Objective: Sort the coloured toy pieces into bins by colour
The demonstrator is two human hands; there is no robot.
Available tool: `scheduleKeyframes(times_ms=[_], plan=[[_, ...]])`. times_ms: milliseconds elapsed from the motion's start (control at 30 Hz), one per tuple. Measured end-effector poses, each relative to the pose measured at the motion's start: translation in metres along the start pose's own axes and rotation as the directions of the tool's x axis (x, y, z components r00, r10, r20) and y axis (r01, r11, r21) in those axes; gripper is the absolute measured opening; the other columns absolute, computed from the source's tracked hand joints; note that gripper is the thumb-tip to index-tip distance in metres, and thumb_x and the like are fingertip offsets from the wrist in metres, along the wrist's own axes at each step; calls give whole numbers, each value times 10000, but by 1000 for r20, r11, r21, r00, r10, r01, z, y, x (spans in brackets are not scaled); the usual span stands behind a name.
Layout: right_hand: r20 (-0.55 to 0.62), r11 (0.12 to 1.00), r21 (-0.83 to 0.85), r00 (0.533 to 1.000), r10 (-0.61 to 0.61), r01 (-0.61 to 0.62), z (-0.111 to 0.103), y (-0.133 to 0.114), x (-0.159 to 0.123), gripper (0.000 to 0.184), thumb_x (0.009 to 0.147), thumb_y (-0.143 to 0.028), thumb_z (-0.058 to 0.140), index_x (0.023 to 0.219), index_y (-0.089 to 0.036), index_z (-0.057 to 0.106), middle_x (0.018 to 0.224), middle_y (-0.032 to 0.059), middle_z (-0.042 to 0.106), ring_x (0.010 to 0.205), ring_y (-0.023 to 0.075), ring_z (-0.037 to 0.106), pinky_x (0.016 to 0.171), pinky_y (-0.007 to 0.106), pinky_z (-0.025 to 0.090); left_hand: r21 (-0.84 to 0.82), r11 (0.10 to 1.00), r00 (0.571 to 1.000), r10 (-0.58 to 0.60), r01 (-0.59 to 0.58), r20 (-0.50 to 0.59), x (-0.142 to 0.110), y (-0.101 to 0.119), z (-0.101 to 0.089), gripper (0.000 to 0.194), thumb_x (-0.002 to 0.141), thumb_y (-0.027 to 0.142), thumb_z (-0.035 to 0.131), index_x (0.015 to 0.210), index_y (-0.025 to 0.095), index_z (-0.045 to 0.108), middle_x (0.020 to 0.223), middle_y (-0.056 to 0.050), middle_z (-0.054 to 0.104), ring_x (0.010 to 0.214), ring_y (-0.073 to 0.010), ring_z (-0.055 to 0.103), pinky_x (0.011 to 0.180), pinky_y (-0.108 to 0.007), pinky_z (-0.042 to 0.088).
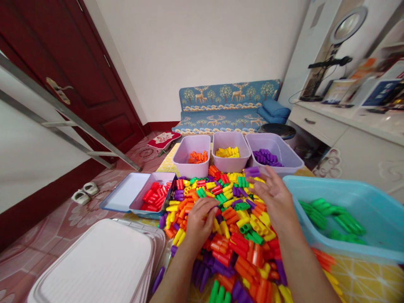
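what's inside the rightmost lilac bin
Purple plastic pieces lie inside the rightmost lilac bin. Its near wall hides whatever lies low behind it; anything underneath the pieces is covered too.

blue deer-patterned sofa (225,105), dark red door (85,71), metal ladder (63,109), white shoes (81,197) on tiles (63,216), ring light (362,20)

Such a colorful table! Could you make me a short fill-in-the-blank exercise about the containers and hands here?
1. The blue tub on the right holds ____ pieces.
2. The open box on the left holds ____ pieces.
3. The middle lilac bin holds ____ pieces.
4. The hand nearer the blue tub is the person's ____ one.

Missing words: green; red; yellow; right.
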State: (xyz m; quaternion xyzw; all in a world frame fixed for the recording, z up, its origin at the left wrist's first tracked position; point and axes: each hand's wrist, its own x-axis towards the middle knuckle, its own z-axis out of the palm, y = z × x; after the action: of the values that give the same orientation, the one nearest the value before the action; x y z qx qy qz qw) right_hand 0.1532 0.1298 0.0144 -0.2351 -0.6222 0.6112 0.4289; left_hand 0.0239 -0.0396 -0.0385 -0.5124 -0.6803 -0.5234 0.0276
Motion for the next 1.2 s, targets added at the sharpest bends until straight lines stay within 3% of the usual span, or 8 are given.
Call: scheduleKeyframes(times_ms=[100,200,367,467,567,767,1033,1200], plan=[[-63,993,91,995,-74,79,1,5,3,694,802,-386,651,1418,-308,340,1472,99,422,1235,227,547,971,402,486,5,1000,999,9,-9,31,0,2,1,198,918,213,524,1029,203,687,989,-67,702,981,-183,626,886,-335,508],[1,968,-242,998,-65,64,-2,25,7,611,807,-407,615,1362,-225,434,1412,145,486,1274,271,497,1030,481,422,112,994,1000,7,-7,-2,1,-2,0,191,909,223,537,1022,224,691,1010,-55,703,1020,-197,614,955,-386,472],[92,525,-838,988,-127,145,-6,52,9,622,821,-357,555,1348,-42,454,1402,243,459,1342,342,372,1101,513,303,411,903,984,-60,125,-167,0,-15,-2,209,895,250,541,1048,232,683,1158,-75,653,1145,-257,552,1021,-505,412],[107,299,-950,994,25,95,2,48,1,719,866,-447,517,1428,-29,356,1433,258,425,1333,387,376,1047,548,341,528,832,983,-116,173,-140,-3,-18,0,292,871,303,576,1140,222,652,1264,-105,593,1204,-301,509,1035,-556,388],[130,216,-971,982,133,100,11,39,-7,720,896,-545,435,1444,-85,358,1379,222,506,1246,399,470,966,572,395,561,813,988,-138,153,-68,-4,-15,3,377,850,351,602,1209,237,621,1337,-103,550,1270,-333,448,1048,-576,374],[277,394,-895,953,121,210,27,31,-16,625,923,-529,380,1408,-140,441,1415,161,489,1276,339,462,1022,503,390,454,886,990,-133,95,51,-3,-13,3,396,892,352,544,1272,245,582,1369,-71,540,1317,-303,397,1088,-537,362],[503,918,-381,858,107,109,48,34,-33,690,908,-500,482,1501,-250,232,1548,102,308,1404,232,327,1137,476,289,269,959,991,-116,93,71,-2,-17,0,383,910,291,514,1284,222,564,1334,-72,572,1300,-249,442,1115,-484,346],[483,962,-267,872,79,60,30,16,-26,610,901,-507,507,1443,-277,348,1488,96,417,1354,232,411,1107,464,340,142,972,982,-190,190,-8,0,-12,-4,344,937,327,483,1244,221,596,1333,-87,561,1269,-224,488,1092,-443,380]])
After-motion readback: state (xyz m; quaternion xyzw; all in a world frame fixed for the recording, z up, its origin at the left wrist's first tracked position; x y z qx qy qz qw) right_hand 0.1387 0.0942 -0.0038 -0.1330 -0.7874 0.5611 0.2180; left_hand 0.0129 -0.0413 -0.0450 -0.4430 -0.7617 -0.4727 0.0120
